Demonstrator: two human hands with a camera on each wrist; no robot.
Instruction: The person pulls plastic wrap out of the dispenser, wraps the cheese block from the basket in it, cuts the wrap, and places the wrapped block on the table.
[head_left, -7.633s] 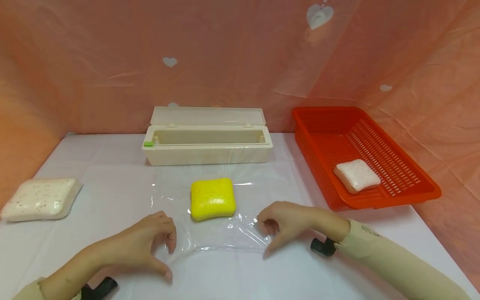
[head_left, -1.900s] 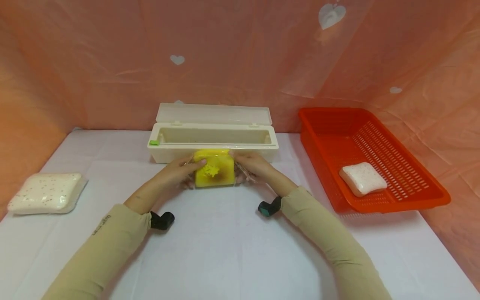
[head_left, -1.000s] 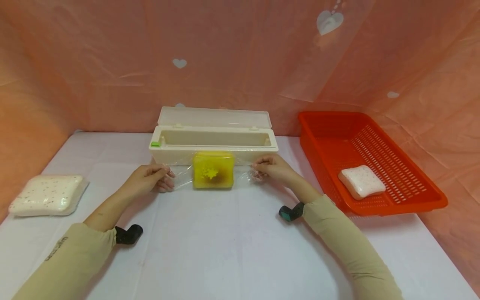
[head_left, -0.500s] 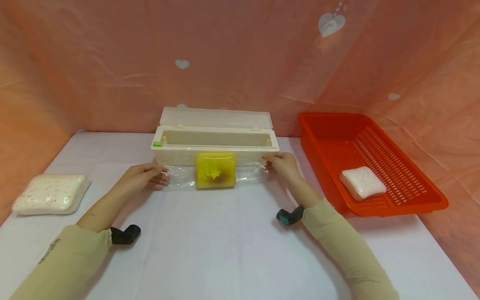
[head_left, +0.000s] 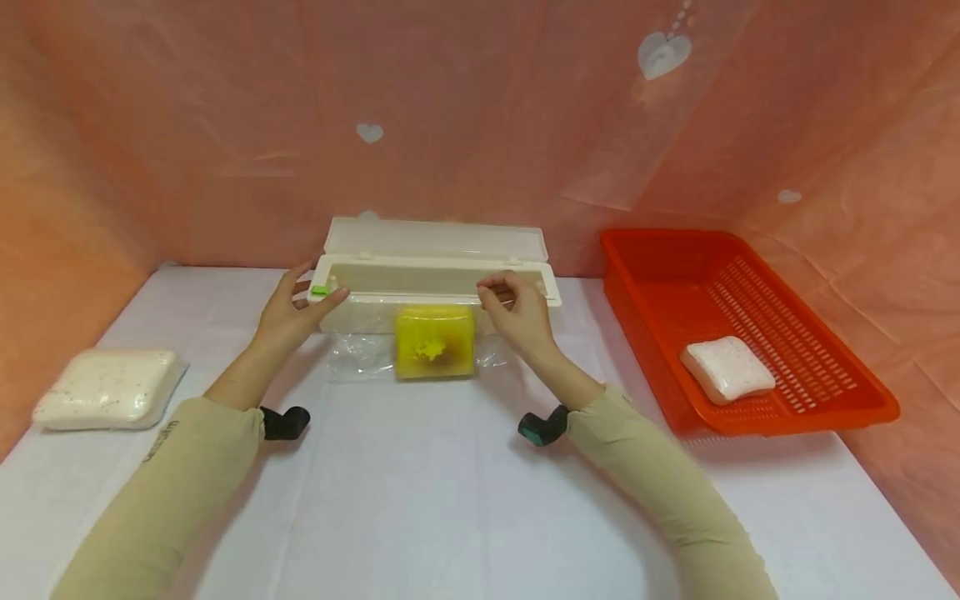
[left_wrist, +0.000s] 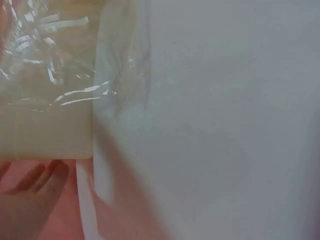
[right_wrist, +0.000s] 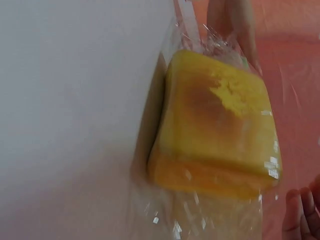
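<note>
A yellow block (head_left: 435, 343) with rounded corners, a brighter yellow patch and a brown shade stands wrapped in clear cling film (head_left: 363, 357). It leans at the front of a cream cling film dispenser (head_left: 375, 315) whose lid is up. My left hand (head_left: 288, 312) spans the dispenser's left end, thumb over the front rim, fingers spread beside it, close to the green slider (head_left: 321, 291). Over the dispenser's right half hovers my right hand (head_left: 517, 312), fingers loosely bent, thumb near the index finger. I cannot see anything held there; the right wrist view shows only fingertips (right_wrist: 293, 210).
At right stands a red plastic basket (head_left: 637, 333) with a white speckled block (head_left: 727, 369) inside. A larger white speckled block (head_left: 112, 389) in film lies at left. The white tablecloth (head_left: 405, 492) ends at pink and orange curtains (head_left: 465, 117).
The block has been lifted from the flat film and wrapped up by the dispenser. Both hands spread the film's sides, then let go; the left moved to the dispenser's end, the right moved inward and up.
</note>
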